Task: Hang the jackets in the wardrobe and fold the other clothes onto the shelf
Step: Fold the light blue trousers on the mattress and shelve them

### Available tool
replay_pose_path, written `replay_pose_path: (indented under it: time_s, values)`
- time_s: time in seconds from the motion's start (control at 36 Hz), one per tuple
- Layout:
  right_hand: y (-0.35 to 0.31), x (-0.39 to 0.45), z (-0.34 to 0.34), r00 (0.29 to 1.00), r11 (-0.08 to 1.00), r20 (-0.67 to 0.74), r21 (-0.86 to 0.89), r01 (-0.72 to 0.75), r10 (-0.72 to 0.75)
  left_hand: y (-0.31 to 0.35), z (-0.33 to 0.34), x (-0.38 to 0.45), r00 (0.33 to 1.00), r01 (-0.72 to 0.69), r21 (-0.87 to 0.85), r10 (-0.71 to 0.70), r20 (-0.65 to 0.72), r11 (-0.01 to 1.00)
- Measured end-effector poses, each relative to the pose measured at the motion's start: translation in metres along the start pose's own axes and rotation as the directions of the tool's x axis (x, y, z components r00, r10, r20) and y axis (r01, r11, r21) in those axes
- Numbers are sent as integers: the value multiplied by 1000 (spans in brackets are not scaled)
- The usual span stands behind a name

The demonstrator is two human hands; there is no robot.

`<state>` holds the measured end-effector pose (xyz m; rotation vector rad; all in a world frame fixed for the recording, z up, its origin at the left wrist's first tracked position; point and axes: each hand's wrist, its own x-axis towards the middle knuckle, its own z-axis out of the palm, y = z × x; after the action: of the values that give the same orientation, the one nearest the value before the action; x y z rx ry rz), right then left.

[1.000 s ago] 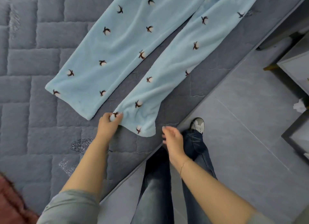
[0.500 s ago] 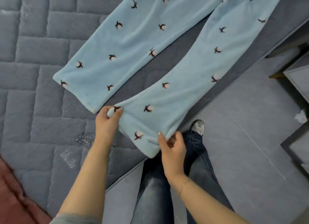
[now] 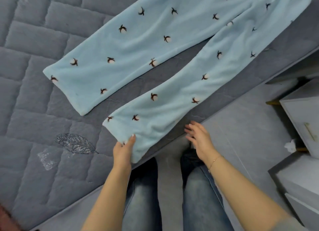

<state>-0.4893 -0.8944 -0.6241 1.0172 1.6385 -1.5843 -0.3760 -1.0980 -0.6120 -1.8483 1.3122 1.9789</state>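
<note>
Place: we stand in a home bedroom.
Bed: a grey quilted mattress fills the left of our view, a leaf stitched into its cover.
Clothes: light blue fleece pyjama trousers lie spread on it.
Furniture: a white cabinet with a handle stands at right.
Floor: large grey tiles run beside the bed.

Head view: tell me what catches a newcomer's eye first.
Pale blue pyjama trousers with dark motifs lie spread across the grey quilted bed, legs apart. At the near leg's hem the left hand pinches the fabric, while the right hand hovers open just off the bed's edge, over the floor.
</note>
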Motion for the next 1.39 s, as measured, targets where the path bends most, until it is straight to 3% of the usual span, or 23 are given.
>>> replay_pose_path:
  time_s: [0.06,0.11,0.25,0.36,0.44,0.61,0.67,0.72,0.78,0.81,0.86,0.97,1.11,1.25,1.39]
  values:
    - [-17,13,-7,1000,1000,17,6,24,-24,1,-5,-2,992,-121,-79,118,-42,989]
    - [-31,24,-12,999,1000,49,-1,16,-16,3,-12,-4,963,-199,-34,189,-192,979]
    - [-56,32,-34,979,995,200,-97,-28,47,-4,3,-13,901,-38,210,124,-416,977]
    - [-75,33,-71,958,978,268,-204,-47,102,2,52,-40,751,3,509,334,-570,861]
    - [-94,37,-107,953,969,281,-242,-46,115,5,108,-62,715,-147,564,481,-507,812]
    - [-146,60,-172,976,953,208,-304,4,62,8,227,-75,816,-415,528,560,-145,741]
    - [-166,72,-185,980,957,196,-288,16,43,12,260,-67,855,-433,513,518,-27,741]
    - [-186,87,-189,981,969,194,-245,33,16,20,287,-55,932,-331,379,362,-13,864]
    - [-207,103,-186,980,981,198,-184,56,-19,32,309,-44,994,-105,3,105,-42,995]
    - [-219,111,-183,980,987,194,-148,67,-37,37,318,-39,999,-15,-212,7,-39,977]
    - [-243,129,-175,983,993,171,-79,85,-70,48,328,-27,993,35,-483,-86,-84,875]
    - [-300,170,-158,992,989,67,103,102,-109,68,335,-7,954,148,-803,-299,-39,577]
    - [-369,215,-143,996,968,62,247,49,-66,88,338,3,904,179,-927,-426,23,329]
    - [-422,234,-140,999,957,18,289,21,-28,113,342,-14,938,63,-954,-344,-44,294]
    - [-454,222,-154,992,942,63,323,87,-113,116,346,-44,980,-34,-970,-181,-80,242]
